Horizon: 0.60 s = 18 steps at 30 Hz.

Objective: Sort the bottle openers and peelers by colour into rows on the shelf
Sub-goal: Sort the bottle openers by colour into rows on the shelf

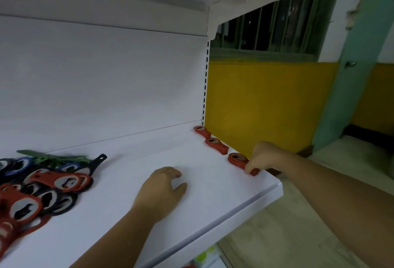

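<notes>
Red bottle openers (216,145) are set out in a row of three small stacks along the right-hand edge of the white shelf (213,195), at about 3 o'clock in the view. The row runs from the back corner toward the front lip. The nearest stack (237,159) is pinched at its handle end by the right hand (264,157), whose fingers are curled down onto it (how many openers are in that stack cannot be told). The left hand (162,191) is rested on the shelf near the middle, toward 6 o'clock, with fingers loosely bent and nothing held. A mixed pile (42,186) of red, black and blue openers is heaped at 9 o'clock, well apart from the row. Green peelers (55,157) are seen at its far side, and a black handle (98,161) with a hole is pointed toward 1 o'clock.
</notes>
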Each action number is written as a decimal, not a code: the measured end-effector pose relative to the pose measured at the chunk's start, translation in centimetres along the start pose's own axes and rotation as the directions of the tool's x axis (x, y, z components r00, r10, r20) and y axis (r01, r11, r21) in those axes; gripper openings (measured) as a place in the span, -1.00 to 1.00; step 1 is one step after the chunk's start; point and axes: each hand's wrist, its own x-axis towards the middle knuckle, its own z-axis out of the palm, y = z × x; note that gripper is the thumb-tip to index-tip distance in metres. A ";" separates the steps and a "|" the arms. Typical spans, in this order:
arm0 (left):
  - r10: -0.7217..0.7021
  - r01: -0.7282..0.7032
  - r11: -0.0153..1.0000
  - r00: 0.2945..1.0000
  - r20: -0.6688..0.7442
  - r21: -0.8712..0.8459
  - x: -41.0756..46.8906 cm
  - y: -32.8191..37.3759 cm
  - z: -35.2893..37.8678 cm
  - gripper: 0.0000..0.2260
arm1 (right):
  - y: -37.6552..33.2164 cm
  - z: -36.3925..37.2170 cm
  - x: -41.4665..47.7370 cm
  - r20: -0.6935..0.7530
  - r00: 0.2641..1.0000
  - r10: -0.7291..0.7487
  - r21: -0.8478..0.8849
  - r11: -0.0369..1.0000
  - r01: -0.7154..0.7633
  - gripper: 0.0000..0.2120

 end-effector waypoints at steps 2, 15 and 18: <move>-0.006 0.006 1.000 1.000 0.000 0.000 -0.1 0.1 -0.1 -0.65 | -0.3 0.0 0.3 0.001 1.000 0.006 -0.027 1.000 -0.006 -0.55; -0.033 0.034 0.999 0.999 0.030 -0.041 -0.4 0.5 -0.4 -0.67 | -1.0 -1.0 -1.7 -0.211 0.967 -0.142 0.113 0.979 0.168 -0.49; -0.036 0.038 0.997 0.999 0.034 -0.061 -0.5 0.9 -0.7 -0.71 | -2.6 1.3 -4.1 -0.206 0.939 -0.274 0.235 0.918 0.319 -0.54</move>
